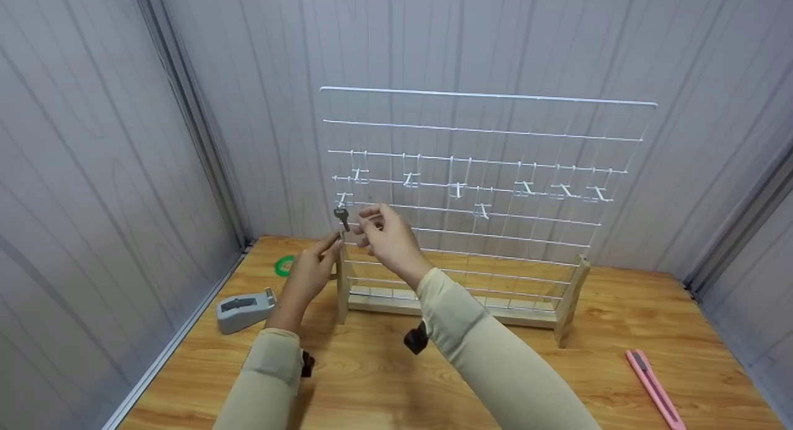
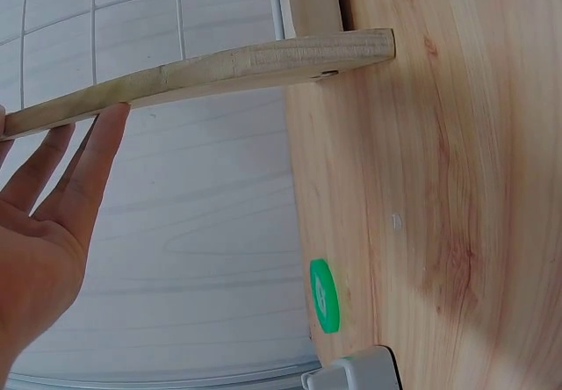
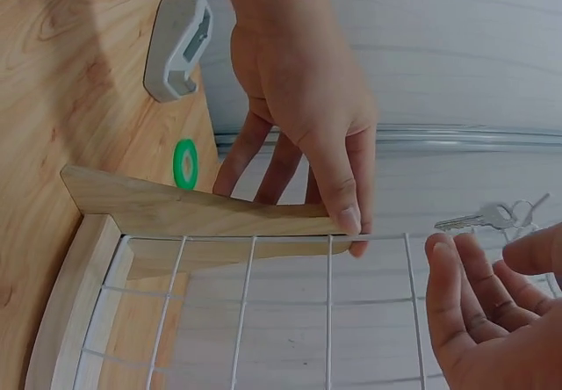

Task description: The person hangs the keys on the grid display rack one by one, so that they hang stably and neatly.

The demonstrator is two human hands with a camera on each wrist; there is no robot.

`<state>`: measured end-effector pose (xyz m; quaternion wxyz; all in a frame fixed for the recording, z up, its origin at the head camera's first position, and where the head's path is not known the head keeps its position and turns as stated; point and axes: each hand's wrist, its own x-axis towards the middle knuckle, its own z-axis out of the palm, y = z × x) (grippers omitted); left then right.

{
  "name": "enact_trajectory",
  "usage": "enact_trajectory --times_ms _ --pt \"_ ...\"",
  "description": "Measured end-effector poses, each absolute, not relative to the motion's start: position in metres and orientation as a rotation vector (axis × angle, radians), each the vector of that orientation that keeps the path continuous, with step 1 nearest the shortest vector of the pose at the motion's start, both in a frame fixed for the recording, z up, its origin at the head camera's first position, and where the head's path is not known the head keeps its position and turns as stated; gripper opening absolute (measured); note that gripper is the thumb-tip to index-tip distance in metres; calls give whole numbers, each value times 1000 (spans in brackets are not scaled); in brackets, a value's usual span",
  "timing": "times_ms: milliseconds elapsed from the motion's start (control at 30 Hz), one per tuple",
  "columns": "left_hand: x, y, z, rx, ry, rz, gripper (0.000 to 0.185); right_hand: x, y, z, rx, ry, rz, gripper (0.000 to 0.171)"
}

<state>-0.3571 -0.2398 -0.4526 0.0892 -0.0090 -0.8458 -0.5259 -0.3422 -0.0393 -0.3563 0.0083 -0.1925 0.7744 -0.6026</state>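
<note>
Two hands worked at the wire rack (image 1: pixel 483 188): your left hand (image 1: pixel 310 272) steadied its wooden post (image 1: pixel 341 287), fingers straight; your right hand (image 1: pixel 387 238) hovered loosely spread beside the key (image 1: pixel 342 217) on a hook. A nudge could have tipped the key off, I judged.

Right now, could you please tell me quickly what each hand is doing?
Left hand: open, straight fingers resting on the rack's wooden side post.
Right hand: open, fingers loosely curled, holding nothing, beside the key hanging on the wire grid.
</note>
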Motion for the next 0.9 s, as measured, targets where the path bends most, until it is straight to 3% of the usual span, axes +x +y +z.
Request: enact_trajectory --times_ms 467,900 --pt "-356 -240 -453 -23 -2514 -1525 45 -285 45 -366 -677 2499 -1860 21" --pt "-356 -242 -455 -83 -2521 -1442 49 -246 139 -410 -446 3035 -1414 18"
